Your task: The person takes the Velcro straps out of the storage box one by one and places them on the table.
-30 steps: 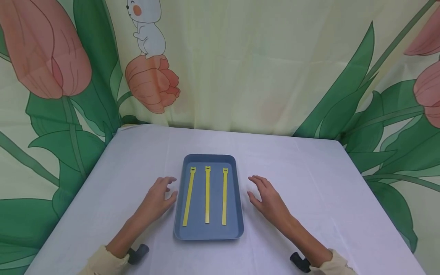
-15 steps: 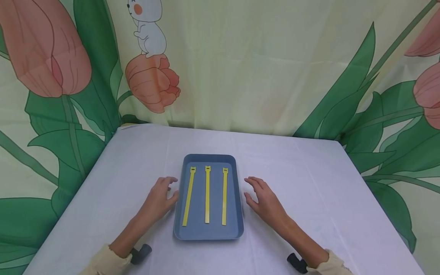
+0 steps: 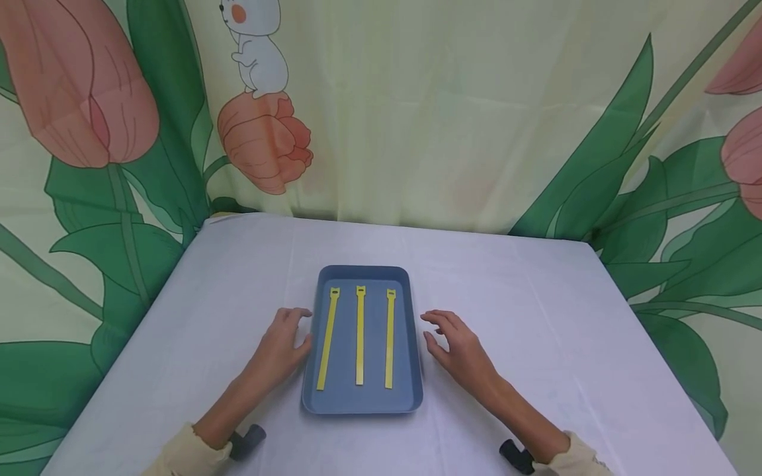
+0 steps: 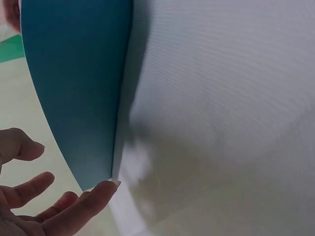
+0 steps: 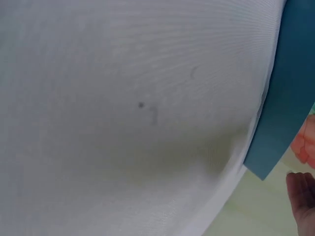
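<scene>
A blue-grey rectangular tray (image 3: 369, 403) lies on the table, and in it are three flat yellow straps with slotted heads: a left strap (image 3: 328, 340), a middle strap (image 3: 360, 337) and a right strap (image 3: 389, 340). My left hand (image 3: 282, 344) is at the tray's left side, fingertips right at the rim, fingers loosely bent. To the right of the tray my right hand (image 3: 464, 350) hovers with relaxed fingers, a small gap from the rim. Neither hand holds anything. Tray walls show close up in the left wrist view (image 4: 78, 88) and the right wrist view (image 5: 285, 98).
A white cloth (image 3: 512, 297) covers the table. Behind it hangs a curtain (image 3: 417, 119) printed with tulips and a white animal. A dark camera mount sits at each wrist, the left mount (image 3: 247, 441) and the right mount (image 3: 516, 456).
My left hand has shifted slightly right to the tray's rim. My right hand has moved a little left, closer to the tray. The tray and straps lie as before.
</scene>
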A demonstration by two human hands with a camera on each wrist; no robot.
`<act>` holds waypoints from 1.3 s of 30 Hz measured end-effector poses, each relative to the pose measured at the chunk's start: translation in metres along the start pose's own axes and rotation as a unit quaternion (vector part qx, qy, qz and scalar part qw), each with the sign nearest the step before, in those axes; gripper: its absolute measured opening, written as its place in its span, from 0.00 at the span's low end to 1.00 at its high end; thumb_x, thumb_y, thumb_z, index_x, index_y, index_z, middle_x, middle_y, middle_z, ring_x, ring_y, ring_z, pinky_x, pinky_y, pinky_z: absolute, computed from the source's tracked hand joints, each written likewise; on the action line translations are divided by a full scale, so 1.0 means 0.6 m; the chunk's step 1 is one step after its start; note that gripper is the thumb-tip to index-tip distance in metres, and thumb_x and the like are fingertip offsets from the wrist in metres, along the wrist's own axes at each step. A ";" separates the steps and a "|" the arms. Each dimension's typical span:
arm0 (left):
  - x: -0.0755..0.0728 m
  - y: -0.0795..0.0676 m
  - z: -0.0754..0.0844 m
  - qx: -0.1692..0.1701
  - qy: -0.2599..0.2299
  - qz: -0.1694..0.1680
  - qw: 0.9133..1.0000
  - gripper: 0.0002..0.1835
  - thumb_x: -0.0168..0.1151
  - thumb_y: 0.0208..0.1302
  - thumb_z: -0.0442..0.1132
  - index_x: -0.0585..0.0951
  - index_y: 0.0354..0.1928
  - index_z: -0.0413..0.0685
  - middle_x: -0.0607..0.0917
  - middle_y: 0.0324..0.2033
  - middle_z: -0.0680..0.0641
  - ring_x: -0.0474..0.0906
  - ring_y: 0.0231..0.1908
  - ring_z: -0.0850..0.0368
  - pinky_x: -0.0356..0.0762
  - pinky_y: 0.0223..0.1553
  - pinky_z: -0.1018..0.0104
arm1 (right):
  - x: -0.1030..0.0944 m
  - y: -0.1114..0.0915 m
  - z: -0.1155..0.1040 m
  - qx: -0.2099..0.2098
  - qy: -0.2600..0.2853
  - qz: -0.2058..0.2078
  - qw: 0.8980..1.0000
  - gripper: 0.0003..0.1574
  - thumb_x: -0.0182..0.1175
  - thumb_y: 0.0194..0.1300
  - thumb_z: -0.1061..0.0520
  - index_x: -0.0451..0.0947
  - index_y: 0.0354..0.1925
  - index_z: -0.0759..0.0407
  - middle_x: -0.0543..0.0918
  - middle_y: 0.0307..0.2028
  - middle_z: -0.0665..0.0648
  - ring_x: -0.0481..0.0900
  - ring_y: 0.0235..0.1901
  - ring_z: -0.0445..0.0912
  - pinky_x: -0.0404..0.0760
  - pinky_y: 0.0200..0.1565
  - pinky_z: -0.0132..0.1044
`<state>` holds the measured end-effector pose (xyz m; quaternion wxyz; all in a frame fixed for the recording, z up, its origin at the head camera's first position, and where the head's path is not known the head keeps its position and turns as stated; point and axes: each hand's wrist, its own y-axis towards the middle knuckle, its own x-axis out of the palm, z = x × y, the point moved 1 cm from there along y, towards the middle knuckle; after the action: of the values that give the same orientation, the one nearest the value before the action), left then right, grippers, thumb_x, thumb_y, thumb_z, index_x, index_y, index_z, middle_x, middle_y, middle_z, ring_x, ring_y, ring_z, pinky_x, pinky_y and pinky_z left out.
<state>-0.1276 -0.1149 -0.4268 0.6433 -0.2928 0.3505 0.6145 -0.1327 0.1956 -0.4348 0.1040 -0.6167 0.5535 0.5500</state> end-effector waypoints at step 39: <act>0.015 -0.005 0.019 -0.007 -0.020 -0.016 1.000 0.25 0.60 0.57 0.29 0.68 0.58 0.36 0.72 0.43 0.41 0.76 0.38 0.52 0.78 0.34 0.66 | 0.022 0.014 -0.036 0.026 0.086 -0.022 0.996 0.27 0.68 0.51 0.69 0.77 0.50 0.59 0.76 0.48 0.51 0.77 0.47 0.41 0.78 0.46 0.32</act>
<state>-0.1234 -0.1006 -0.4278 0.6578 -0.2905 0.3285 0.6124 -0.1302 0.1690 -0.4331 0.0843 -0.6711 0.5607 0.4776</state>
